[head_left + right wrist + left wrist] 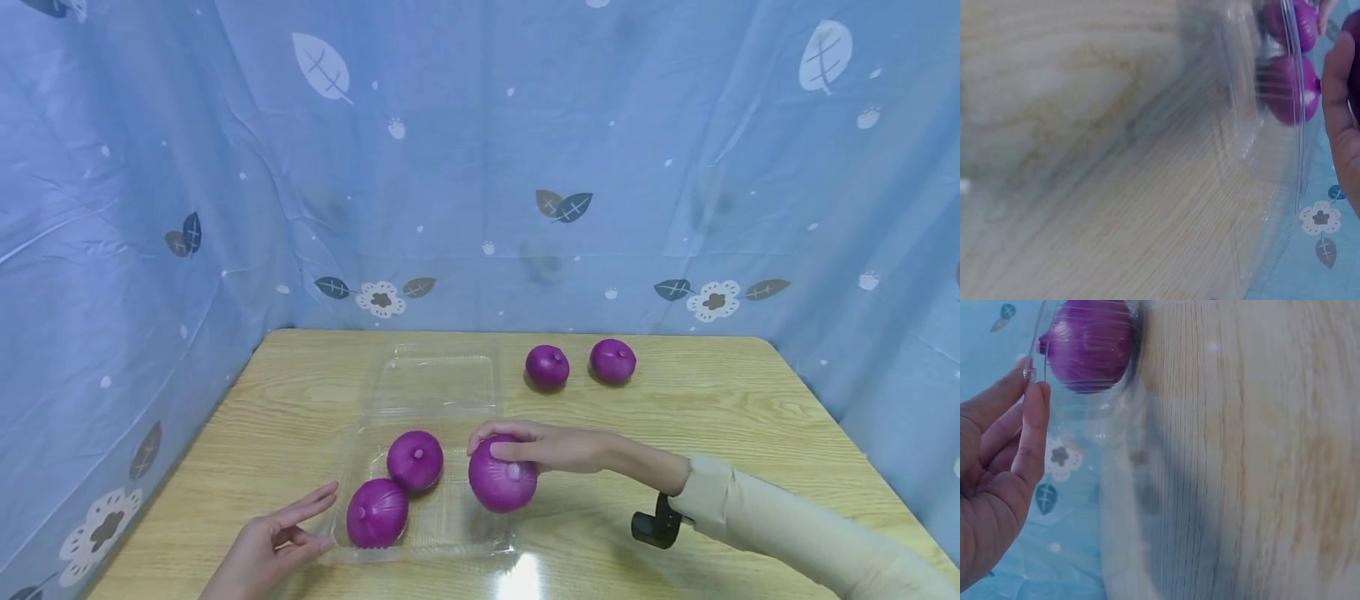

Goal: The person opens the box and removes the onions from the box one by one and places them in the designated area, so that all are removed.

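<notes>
My right hand [551, 446] grips a purple onion [501, 483] from above, over the right side of a clear plastic clamshell box [442, 533]. Two more purple onions lie in the box's left half: one onion [416, 461] farther back, another onion [377, 513] at the front left. At the box's left edge, my left hand [270, 542] holds the thin rim by its fingertips. In the left wrist view, that rim [1030, 374] runs between the fingertips, with an onion [1088, 347] behind the clear wall. The right wrist view shows only part of the held onion [1354, 69].
Behind the box's base, its clear lid [441, 383] lies folded back on the wooden table [697, 417]. Two purple onions, one onion [547, 367] and another onion [612, 361], sit at the back right. A blue patterned curtain [480, 167] surrounds the table's back and sides.
</notes>
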### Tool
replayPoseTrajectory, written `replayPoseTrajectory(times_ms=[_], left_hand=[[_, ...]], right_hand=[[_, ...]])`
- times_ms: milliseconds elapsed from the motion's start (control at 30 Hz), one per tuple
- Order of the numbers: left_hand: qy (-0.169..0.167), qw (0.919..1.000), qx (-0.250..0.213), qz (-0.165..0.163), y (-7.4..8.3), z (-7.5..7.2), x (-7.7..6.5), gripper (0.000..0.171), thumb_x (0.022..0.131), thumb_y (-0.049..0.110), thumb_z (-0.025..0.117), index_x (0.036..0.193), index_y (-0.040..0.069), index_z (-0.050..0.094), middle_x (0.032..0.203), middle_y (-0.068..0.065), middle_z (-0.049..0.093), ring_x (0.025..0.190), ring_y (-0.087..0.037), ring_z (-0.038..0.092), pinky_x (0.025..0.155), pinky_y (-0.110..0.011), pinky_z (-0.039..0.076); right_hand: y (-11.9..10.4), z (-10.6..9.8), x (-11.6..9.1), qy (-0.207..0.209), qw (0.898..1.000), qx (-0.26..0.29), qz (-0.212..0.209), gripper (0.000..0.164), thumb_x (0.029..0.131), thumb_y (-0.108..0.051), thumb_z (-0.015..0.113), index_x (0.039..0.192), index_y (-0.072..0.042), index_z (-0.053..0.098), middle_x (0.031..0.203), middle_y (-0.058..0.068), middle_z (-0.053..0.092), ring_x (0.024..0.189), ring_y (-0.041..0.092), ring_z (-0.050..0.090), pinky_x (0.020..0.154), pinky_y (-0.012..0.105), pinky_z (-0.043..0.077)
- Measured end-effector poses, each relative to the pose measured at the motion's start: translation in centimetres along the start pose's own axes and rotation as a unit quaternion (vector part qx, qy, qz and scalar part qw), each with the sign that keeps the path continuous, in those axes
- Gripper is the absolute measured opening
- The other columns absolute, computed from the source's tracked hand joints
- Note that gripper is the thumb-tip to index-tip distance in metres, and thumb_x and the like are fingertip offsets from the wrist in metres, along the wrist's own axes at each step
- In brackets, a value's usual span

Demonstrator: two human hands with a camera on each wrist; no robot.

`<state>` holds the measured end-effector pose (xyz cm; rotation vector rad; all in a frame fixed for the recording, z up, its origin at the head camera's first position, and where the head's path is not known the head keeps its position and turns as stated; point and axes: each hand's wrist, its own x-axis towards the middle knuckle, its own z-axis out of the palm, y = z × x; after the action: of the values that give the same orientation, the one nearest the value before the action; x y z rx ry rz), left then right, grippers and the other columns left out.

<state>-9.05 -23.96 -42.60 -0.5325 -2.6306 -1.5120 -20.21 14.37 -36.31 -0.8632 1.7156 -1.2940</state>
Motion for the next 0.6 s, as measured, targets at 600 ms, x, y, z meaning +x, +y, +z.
replayPoseTrajectory(times_ms=[600], left_hand=[[-0.015,0.9993,-0.004,-0.035,0.6,-0.1,0.0,0.050,0.084,0.012,0.074,0.123,-0.013,0.056,0.124,0.037,0.045,0.069,-0.012,0.066,0.064,-0.023,0.055]], right_hand=[[0.2,0.7,-1.6,-0.019,0.985,0.167,-0.049,0.041,0.101,-0.019,0.042,0.137,0.000,0.037,0.135,0.014,0.041,0.119,0.034,0.052,0.090,0.054,0.048]])
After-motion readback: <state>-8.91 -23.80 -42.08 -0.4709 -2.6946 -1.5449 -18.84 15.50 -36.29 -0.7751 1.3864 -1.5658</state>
